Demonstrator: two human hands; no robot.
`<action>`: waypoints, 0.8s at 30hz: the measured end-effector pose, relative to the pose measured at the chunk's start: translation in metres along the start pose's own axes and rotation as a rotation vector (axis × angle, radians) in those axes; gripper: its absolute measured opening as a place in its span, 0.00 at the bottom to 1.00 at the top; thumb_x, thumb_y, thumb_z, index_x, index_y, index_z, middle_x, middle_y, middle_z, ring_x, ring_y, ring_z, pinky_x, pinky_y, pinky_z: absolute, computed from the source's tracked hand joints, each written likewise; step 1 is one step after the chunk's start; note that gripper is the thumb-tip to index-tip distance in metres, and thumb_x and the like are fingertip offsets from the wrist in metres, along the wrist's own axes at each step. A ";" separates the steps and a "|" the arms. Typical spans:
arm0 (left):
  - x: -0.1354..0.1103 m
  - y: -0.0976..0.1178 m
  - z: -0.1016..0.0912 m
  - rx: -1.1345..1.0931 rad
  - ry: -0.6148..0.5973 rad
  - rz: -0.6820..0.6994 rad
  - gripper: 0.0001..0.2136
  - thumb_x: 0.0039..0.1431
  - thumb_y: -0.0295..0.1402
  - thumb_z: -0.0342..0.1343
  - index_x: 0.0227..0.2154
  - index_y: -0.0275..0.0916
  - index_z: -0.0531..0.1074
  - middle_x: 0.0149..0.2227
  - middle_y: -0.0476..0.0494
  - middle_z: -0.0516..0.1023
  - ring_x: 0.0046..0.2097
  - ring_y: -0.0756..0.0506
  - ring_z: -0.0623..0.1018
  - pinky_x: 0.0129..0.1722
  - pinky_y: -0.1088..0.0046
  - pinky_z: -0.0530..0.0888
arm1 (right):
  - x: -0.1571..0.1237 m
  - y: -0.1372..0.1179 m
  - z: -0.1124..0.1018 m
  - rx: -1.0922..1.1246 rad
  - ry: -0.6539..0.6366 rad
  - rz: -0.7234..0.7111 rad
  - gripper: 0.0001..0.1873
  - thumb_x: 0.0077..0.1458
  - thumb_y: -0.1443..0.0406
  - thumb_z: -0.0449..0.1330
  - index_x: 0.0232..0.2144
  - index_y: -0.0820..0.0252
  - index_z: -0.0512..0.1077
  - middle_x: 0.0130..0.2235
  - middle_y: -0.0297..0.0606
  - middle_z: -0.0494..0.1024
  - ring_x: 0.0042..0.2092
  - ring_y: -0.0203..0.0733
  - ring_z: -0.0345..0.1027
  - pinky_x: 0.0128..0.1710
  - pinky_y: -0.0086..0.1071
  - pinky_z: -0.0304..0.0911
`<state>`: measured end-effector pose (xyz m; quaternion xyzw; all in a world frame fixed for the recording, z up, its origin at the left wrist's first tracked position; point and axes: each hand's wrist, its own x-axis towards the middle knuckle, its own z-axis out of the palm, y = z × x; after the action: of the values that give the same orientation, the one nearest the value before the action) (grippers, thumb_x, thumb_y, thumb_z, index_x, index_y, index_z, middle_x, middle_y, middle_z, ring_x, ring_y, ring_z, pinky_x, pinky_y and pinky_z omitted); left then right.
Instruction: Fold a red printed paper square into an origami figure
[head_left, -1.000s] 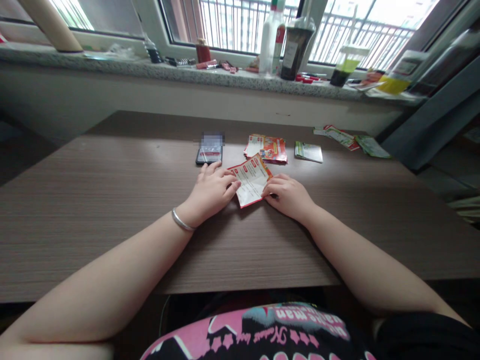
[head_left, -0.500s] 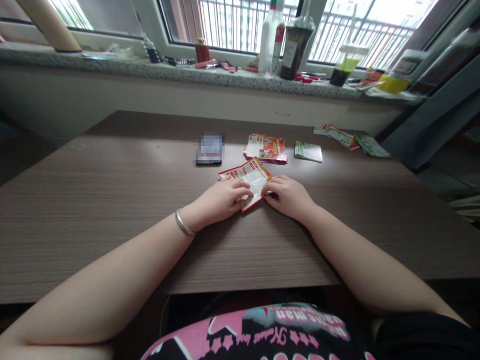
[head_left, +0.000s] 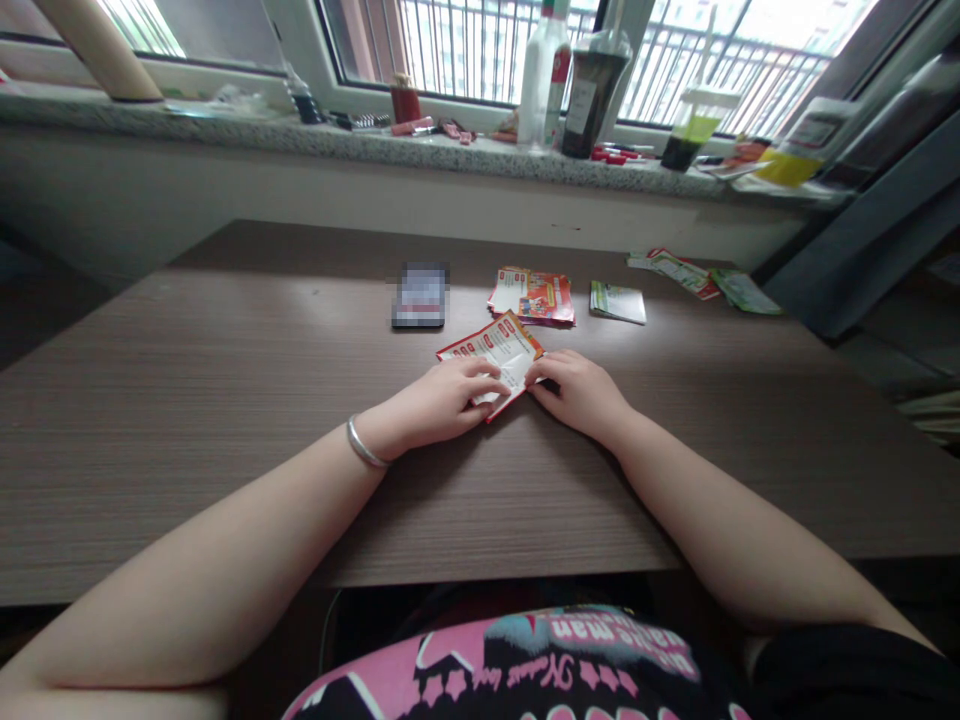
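Pressing down: left hand (head_left: 442, 402) lies flat on the near half of the red-and-white leaflet (head_left: 501, 348), fingers together and stretched across the paper. Right hand (head_left: 579, 390) meets the leaflet's right edge with bunched fingertips; pinch or bare contact, can't tell. Leaflet sits mid-table (head_left: 225, 400), just nearer than the red leaflet stack (head_left: 534, 297), phone (head_left: 420, 295) left of that.

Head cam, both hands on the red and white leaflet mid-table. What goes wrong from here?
1. The leaflet lies skewed under the left hand, with the right hand only at its corner: a crease may well run crooked.
2. The red leaflet stack and phone lie just beyond it; a forward slide could knock them.
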<state>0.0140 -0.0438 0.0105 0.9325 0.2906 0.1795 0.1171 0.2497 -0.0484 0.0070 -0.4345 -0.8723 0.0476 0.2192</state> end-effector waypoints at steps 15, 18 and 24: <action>-0.001 0.016 -0.005 0.150 -0.056 0.024 0.12 0.62 0.34 0.53 0.46 0.44 0.77 0.41 0.41 0.75 0.44 0.42 0.73 0.49 0.63 0.70 | 0.002 0.010 0.004 0.136 0.021 0.080 0.07 0.51 0.72 0.58 0.30 0.56 0.73 0.37 0.37 0.80 0.41 0.44 0.73 0.44 0.38 0.66; -0.001 0.018 -0.004 0.190 -0.058 0.034 0.13 0.63 0.35 0.52 0.48 0.45 0.76 0.41 0.40 0.75 0.43 0.42 0.72 0.49 0.61 0.70 | 0.002 0.014 0.006 0.282 0.002 0.029 0.09 0.50 0.74 0.58 0.31 0.56 0.72 0.39 0.37 0.80 0.43 0.43 0.73 0.46 0.37 0.66; -0.001 0.015 0.000 0.095 -0.062 0.052 0.11 0.63 0.34 0.53 0.46 0.41 0.75 0.50 0.39 0.74 0.52 0.40 0.71 0.56 0.59 0.68 | 0.003 0.023 0.006 0.397 -0.027 -0.050 0.08 0.49 0.72 0.59 0.32 0.57 0.71 0.43 0.40 0.80 0.47 0.44 0.73 0.51 0.40 0.66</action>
<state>0.0210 -0.0567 0.0153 0.9493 0.2709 0.1396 0.0767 0.2623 -0.0315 -0.0040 -0.3602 -0.8592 0.2187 0.2901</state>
